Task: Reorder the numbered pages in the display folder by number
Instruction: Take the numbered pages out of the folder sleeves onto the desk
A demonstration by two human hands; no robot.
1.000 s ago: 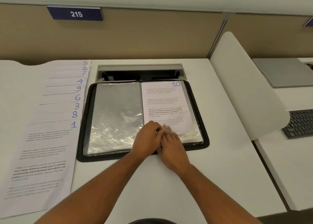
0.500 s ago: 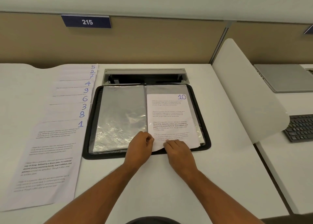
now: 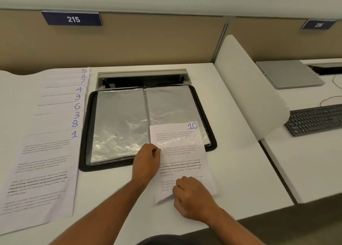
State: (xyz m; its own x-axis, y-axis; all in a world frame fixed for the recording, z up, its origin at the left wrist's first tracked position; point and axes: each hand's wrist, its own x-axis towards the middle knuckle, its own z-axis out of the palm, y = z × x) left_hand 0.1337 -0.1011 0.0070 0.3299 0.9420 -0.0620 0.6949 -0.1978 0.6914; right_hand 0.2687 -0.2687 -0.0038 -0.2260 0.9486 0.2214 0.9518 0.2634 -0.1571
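Ten is the number on the white printed page (image 3: pixel 180 152) I am drawing out of the open black display folder with clear plastic sleeves (image 3: pixel 120 122), which lies at the centre of the frame on the white counter (image 3: pixel 111 189). About half of the sheet reaches out of the lower right sleeve towards the bottom of the frame; its top, with the blue numeral, lies under the plastic.

To do this well, I judge I should pull straight along the sleeve's length, slowly, so the paper neither creases nor drags the sleeve with it, and keep the folder pinned flat.

My right hand (image 3: pixel 192 198), low and right of centre, pinches the page's near edge with curled fingers, knuckles up. My left hand (image 3: pixel 146 163) sits at the folder's lower edge beside the page's left margin, fingers curled at the sleeve mouth; whether it grips the plastic or only presses there I cannot tell.

Nine other numbered white pages (image 3: pixel 55 133) lie fanned at the left of the frame.
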